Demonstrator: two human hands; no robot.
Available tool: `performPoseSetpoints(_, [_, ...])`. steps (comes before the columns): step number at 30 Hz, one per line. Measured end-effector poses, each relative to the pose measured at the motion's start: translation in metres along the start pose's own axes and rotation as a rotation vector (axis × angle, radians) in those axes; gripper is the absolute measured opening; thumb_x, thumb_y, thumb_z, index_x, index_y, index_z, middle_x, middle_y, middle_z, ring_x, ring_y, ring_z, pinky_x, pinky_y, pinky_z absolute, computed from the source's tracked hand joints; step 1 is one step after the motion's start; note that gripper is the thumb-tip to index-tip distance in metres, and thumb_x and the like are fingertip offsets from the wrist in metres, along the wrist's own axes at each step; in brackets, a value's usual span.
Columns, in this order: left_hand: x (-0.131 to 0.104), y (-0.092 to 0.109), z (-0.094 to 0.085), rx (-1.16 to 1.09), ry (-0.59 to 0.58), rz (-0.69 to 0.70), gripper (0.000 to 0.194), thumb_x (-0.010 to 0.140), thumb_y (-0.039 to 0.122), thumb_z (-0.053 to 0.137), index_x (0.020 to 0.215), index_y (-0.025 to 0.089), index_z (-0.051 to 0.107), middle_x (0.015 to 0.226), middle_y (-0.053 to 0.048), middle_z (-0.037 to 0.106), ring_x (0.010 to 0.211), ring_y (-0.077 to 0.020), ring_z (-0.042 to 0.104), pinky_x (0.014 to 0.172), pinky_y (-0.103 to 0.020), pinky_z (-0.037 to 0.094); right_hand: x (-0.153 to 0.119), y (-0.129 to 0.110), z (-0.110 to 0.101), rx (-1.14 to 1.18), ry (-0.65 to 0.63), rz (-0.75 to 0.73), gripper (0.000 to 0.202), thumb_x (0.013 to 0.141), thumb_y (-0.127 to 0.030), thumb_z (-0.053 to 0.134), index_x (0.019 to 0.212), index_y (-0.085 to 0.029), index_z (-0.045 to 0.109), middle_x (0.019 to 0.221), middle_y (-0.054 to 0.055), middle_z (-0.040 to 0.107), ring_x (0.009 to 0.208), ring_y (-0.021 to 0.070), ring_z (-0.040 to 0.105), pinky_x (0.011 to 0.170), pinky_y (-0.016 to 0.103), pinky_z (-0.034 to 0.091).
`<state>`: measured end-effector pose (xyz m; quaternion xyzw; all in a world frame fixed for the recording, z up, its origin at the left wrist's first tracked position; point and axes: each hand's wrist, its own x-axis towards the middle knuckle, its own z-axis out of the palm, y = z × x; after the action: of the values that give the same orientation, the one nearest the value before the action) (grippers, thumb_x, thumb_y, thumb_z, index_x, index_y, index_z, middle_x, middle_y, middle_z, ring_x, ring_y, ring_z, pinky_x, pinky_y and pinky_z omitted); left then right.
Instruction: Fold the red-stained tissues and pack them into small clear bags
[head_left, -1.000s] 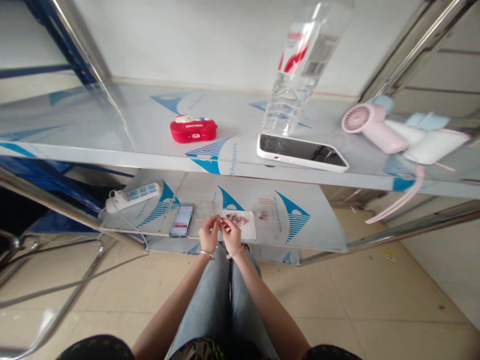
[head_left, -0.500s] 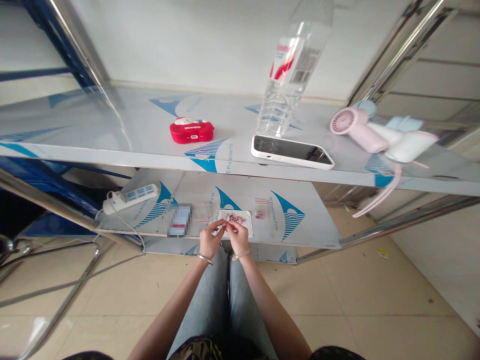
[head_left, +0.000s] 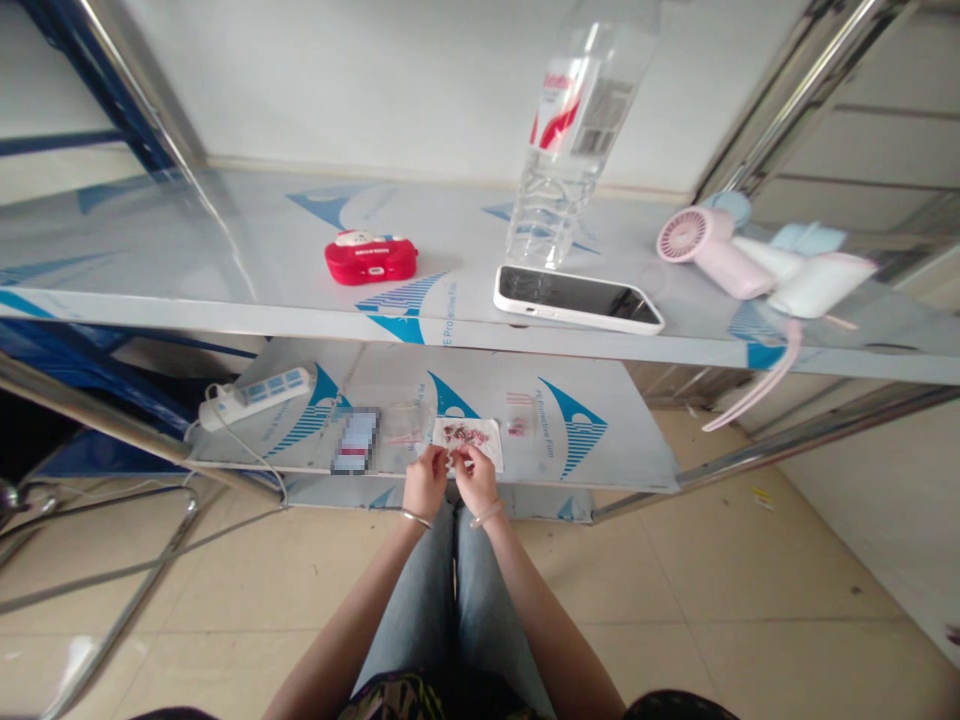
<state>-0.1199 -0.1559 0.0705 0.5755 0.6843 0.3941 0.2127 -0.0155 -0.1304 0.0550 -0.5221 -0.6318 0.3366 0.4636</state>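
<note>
My left hand point(head_left: 426, 481) and my right hand point(head_left: 475, 478) meet at the front edge of the lower shelf, fingertips pinched close together. Whatever lies between the fingertips is too small to name. Just beyond them a white sheet point(head_left: 491, 452) carries small red and dark pieces point(head_left: 466, 435). To its right is a small clear bag point(head_left: 519, 415) with reddish contents. Left of the sheet lie a clear plastic bag point(head_left: 403, 422) and a phone with a blurred screen point(head_left: 356, 441).
The upper shelf point(head_left: 247, 240) holds a red case point(head_left: 371, 262), a plastic bottle point(head_left: 562, 150), a white-edged phone point(head_left: 577, 298) and a pink fan point(head_left: 712, 250) beside white and blue items. A power strip point(head_left: 255, 398) with its cable lies at the lower left.
My hands have drawn slightly back from the white sheet, and my left hand's fingers are curled in more. The shelf items have shifted slightly left in view.
</note>
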Motion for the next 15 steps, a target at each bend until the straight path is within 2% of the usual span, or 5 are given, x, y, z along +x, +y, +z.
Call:
performPoseSetpoints(3, [0.000, -0.003, 0.004, -0.013, 0.018, -0.060, 0.017, 0.088, 0.021, 0.042, 0.084, 0.018, 0.058, 0.067, -0.002, 0.068, 0.061, -0.0150, 0.065, 0.057, -0.022, 0.043, -0.005, 0.001, 0.000, -0.026, -0.010, -0.018, 0.015, 0.080, -0.023, 0.046, 0.075, -0.019, 0.060, 0.071, 0.004, 0.066, 0.066, 0.0166, 0.061, 0.059, 0.025, 0.048])
performPoseSetpoints(7, [0.006, -0.007, 0.000, 0.005, 0.063, -0.088, 0.016, 0.087, 0.022, 0.044, 0.086, 0.018, 0.060, 0.070, -0.003, 0.069, 0.065, -0.0159, 0.066, 0.061, -0.023, 0.045, -0.012, 0.003, -0.001, -0.006, -0.001, -0.013, 0.014, 0.079, -0.024, 0.047, 0.073, -0.019, 0.059, 0.070, 0.003, 0.066, 0.066, 0.0163, 0.061, 0.060, 0.025, 0.047])
performPoseSetpoints(12, [0.005, -0.004, -0.003, 0.034, -0.011, 0.011, 0.020, 0.087, 0.026, 0.048, 0.091, 0.021, 0.066, 0.087, -0.004, 0.072, 0.079, -0.0177, 0.068, 0.071, -0.024, 0.049, -0.016, 0.007, 0.002, 0.014, 0.171, 0.028, 0.008, 0.078, -0.027, 0.053, 0.076, -0.019, 0.054, 0.068, 0.002, 0.060, 0.062, 0.0151, 0.057, 0.060, 0.026, 0.047])
performPoseSetpoints(15, [-0.001, -0.001, 0.003, 0.031, -0.011, 0.025, 0.021, 0.087, 0.027, 0.049, 0.094, 0.021, 0.068, 0.096, -0.005, 0.072, 0.086, -0.0195, 0.067, 0.076, -0.028, 0.051, -0.015, 0.005, 0.003, -0.008, 0.237, -0.021, 0.004, 0.076, -0.023, 0.054, 0.078, -0.020, 0.052, 0.070, 0.001, 0.057, 0.063, 0.0142, 0.055, 0.058, 0.025, 0.048])
